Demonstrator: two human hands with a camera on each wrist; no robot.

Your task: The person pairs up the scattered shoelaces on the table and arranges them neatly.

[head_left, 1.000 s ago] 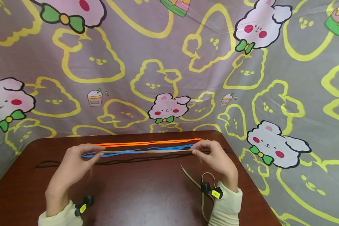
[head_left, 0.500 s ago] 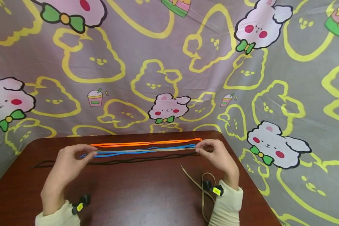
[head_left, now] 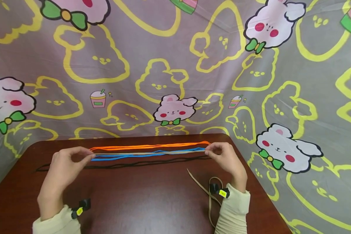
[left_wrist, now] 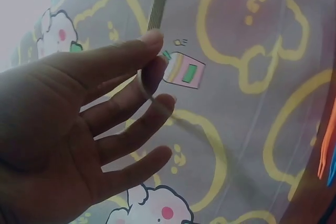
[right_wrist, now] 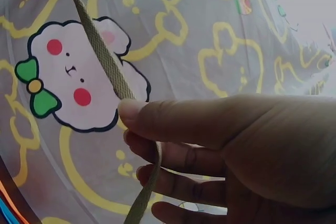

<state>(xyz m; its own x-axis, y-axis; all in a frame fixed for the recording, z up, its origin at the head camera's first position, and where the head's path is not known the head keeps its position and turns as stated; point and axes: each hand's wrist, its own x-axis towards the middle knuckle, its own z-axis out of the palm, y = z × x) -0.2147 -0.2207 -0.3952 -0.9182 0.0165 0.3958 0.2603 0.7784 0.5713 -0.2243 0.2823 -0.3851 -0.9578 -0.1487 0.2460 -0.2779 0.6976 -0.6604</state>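
Note:
A flat khaki shoelace (right_wrist: pixel 103 56) is stretched nearly level between both hands, above the table. My left hand (head_left: pixel 61 165) pinches its left part between thumb and forefinger; in the left wrist view the other fingers are loosely bent and a thin bit of lace (left_wrist: pixel 159 3) curves past them. My right hand (head_left: pixel 228 162) pinches the right part the same way, and a tail hangs below its fingers in the right wrist view. Behind and below the taut lace lie orange laces (head_left: pixel 149 146), blue laces (head_left: pixel 108 159) and black laces (head_left: pixel 128 165).
A loose khaki lace (head_left: pixel 209 208) lies curled on the dark brown table (head_left: pixel 143 195) beside the right forearm; whether it joins the held one, I cannot tell. A cartoon-printed curtain (head_left: pixel 128 81) hangs behind and to the sides. Small cameras sit on both wrists.
My left hand has moved left and slightly up, and the right hand slightly right. A longer stretch of the khaki shoelace now spans between them. The laces on the table stay put.

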